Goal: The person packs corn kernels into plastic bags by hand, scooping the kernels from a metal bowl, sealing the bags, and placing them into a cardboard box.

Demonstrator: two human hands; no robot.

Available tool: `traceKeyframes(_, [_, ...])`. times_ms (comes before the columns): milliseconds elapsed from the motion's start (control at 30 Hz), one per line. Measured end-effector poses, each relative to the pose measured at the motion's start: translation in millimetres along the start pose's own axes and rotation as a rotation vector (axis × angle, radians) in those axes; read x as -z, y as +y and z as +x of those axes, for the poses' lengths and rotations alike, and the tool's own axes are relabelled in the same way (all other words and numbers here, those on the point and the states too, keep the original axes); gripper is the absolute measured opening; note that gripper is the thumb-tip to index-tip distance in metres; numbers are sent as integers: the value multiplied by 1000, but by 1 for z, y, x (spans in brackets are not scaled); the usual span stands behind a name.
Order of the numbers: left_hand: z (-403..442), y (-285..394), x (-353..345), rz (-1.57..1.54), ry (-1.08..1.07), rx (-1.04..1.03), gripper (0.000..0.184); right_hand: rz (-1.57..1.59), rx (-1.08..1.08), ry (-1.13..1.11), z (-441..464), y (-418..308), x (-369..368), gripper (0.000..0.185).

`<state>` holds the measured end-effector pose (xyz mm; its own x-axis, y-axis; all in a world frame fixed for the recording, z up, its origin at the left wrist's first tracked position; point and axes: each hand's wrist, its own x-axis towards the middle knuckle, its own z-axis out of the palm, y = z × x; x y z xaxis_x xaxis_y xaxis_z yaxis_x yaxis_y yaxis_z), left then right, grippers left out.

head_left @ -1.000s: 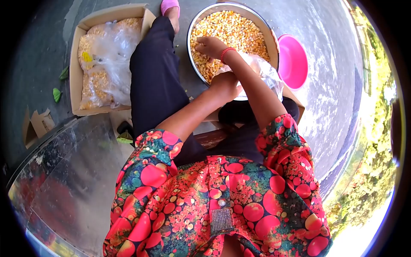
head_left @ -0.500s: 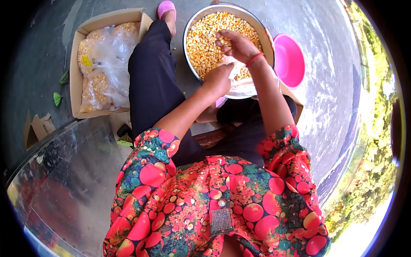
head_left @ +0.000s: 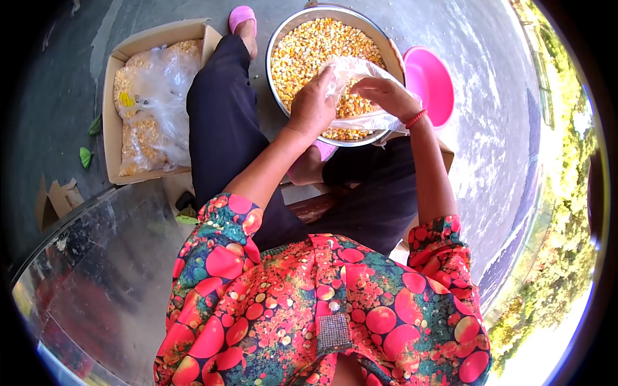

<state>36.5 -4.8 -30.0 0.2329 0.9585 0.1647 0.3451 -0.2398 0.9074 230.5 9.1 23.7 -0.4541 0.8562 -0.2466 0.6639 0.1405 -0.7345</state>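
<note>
Left hand [head_left: 313,106] gripping plastic bag [head_left: 362,68] — right hand [head_left: 389,98] open, fingers bent, over bag — pot [head_left: 381,42] of corn kernels [head_left: 308,50] beneath.

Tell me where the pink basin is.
In the head view, the pink basin sits upper right, just right of the round corn-filled pot and beyond the right hand.

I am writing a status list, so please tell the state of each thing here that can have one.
Left hand: gripping the plastic bag.
Right hand: at bag's mouth; grip unclear.
Plastic bag: mouth open.
Large pot: uncovered, holding loose corn kernels.
Pink basin: uncovered.
Cardboard box: open.
Bags in box: filled; closure unclear.
</note>
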Motion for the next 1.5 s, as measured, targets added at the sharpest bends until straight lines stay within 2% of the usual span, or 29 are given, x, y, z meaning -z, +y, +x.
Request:
traceKeyframes(67, [-1, -1, -1, 3, -34, 2, 48, 296, -384, -93, 2, -16, 10, 23])
traceKeyframes(133, [-2, 1, -2, 4, -66, 4, 47, 324, -364, -63, 8, -28, 14, 22])
traceKeyframes(267, [-7, 5, -8, -48, -227, 93, 35, 581, -299, 30, 35, -40, 15, 17])
traceKeyframes(367, [-12, 3, -12, 83, -300, 1, 29, 467, -313, 80, 69, -35, 2, 21])
traceKeyframes(533, [-14, 1, -15, 104, -422, 28, 26, 136, -407, 180, 129, 16, -37, 39])
traceKeyframes(567, [-15, -2, -18, 122, -442, 22, 25, -200, -315, 288, 142, 39, -48, 45])
traceKeyframes(600, [-15, -3, -19, 141, -462, 14, 25, -334, -315, 323, 146, 33, -53, 45])
traceKeyframes(667, [-16, -3, -19, 152, -436, -2, 25, -406, -363, 332, 149, 21, -63, 42])
traceKeyframes(800, [-17, -6, -24, 142, -411, -42, 26, -451, -238, 185, 155, 4, -80, 34])
traceKeyframes(833, [-16, -3, -22, 133, -426, -7, 26, -417, -262, 43, 157, -1, -81, 34])
traceKeyframes(867, [-15, 0, -20, 124, -441, 27, 27, -429, -169, 68, 150, -6, -84, 34])
traceKeyframes(967, [-18, 1, -18, 142, -483, -7, 28, -388, -167, 61, 147, 3, -86, 31])
traceKeyframes(1033, [-19, -6, -23, 163, -496, -9, 29, 231, -456, -98, 137, -3, -77, 25])
traceKeyframes(1067, [-19, -9, -26, 182, -505, -10, 29, 231, -457, -91, 131, -4, -74, 25])
traceKeyframes(1133, [-15, 0, -17, 186, -533, 15, 30, 842, -505, -29, 122, -3, -69, 25])
traceKeyframes(1167, [-14, 0, -16, 179, -530, 23, 29, 972, -517, -63, 123, 2, -65, 22])
traceKeyframes(1300, [-13, -1, -14, 168, -482, 28, 24, 1128, -412, -57, 116, 1, -42, 21])
traceKeyframes(1500, [-7, -4, -6, 36, -226, 77, 22, 1044, -256, -6, 72, -15, 2, 23])
